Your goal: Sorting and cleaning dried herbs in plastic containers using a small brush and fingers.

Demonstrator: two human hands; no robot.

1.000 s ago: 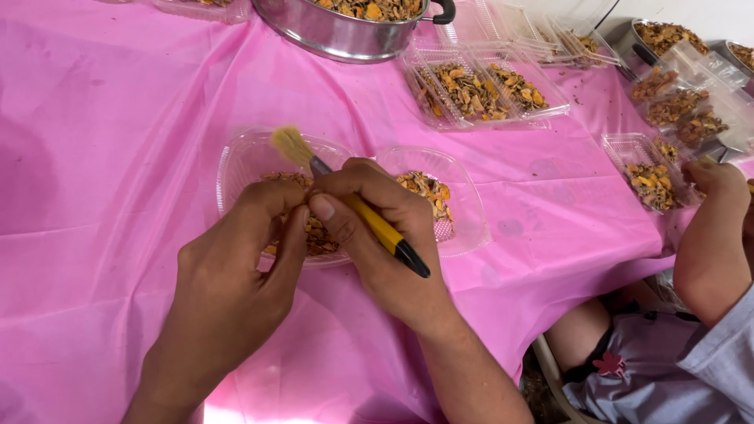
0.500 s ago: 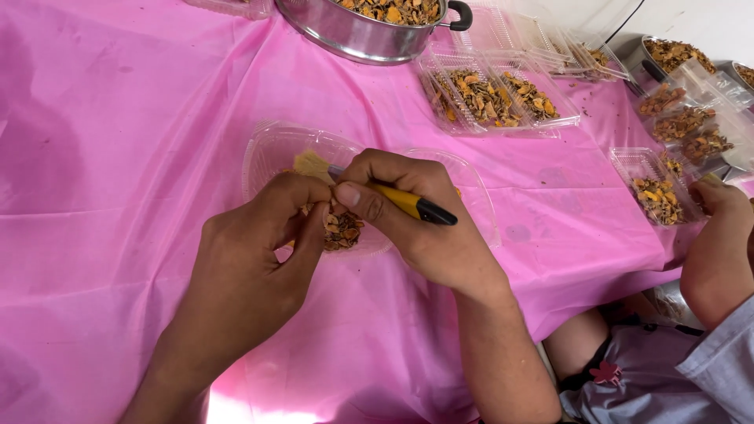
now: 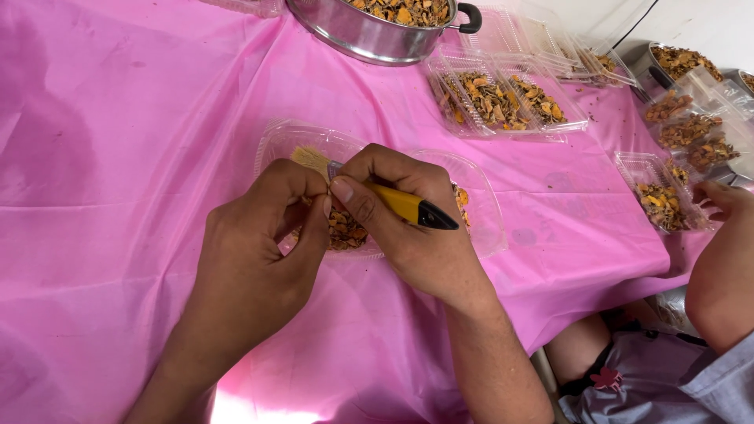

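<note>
A wrinkled pink cloth (image 3: 118, 157) covers the table, whose near right edge drops off beside another person's arm (image 3: 719, 267), with open cloth to the left and filled clear trays (image 3: 503, 98) and a steel pot (image 3: 377, 31) along the far side. Over a clear two-part tray (image 3: 275, 145) of orange-brown chips near the middle, the right hand (image 3: 408, 228) pinches a yellow, black-tipped brush (image 3: 393, 202) with pale bristles. The left hand (image 3: 259, 251) has fingertips pressed together beside the bristles; whether they hold a chip is hidden.

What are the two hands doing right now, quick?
Left hand: closed, pinching something small; what it is cannot be told.
Right hand: closed, holding a yellow-handled brush.
</note>
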